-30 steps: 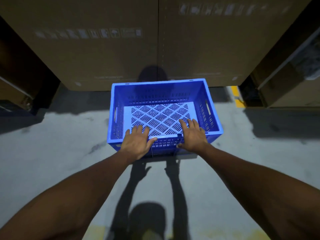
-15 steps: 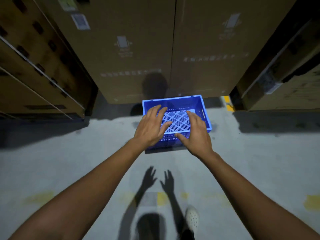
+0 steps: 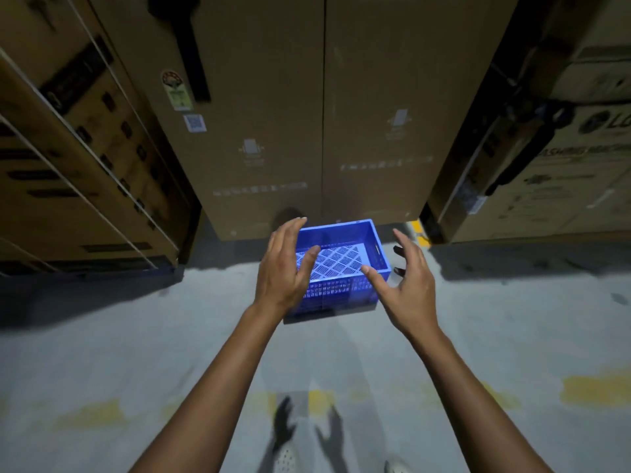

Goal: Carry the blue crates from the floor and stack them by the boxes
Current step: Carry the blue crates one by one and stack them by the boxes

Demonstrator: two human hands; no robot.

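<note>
Up and apart went my left hand [image 3: 283,271] and right hand [image 3: 409,285], off the blue crate [image 3: 341,292].
Fingers are open and hold nothing. The blue crate sits on the floor [image 3: 136,336], right by the tall brown boxes [image 3: 324,131], with other boxes [image 3: 85,165] on both sides.

An empty blue slatted crate [image 3: 345,268] sits upright on the floor against tall cardboard boxes [image 3: 324,114].

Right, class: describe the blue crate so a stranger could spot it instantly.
Find the two tall cardboard boxes straight ahead. At their foot, on the grey floor, sits the blue crate. It alone is bright blue, open-topped, with a slatted base.
</note>
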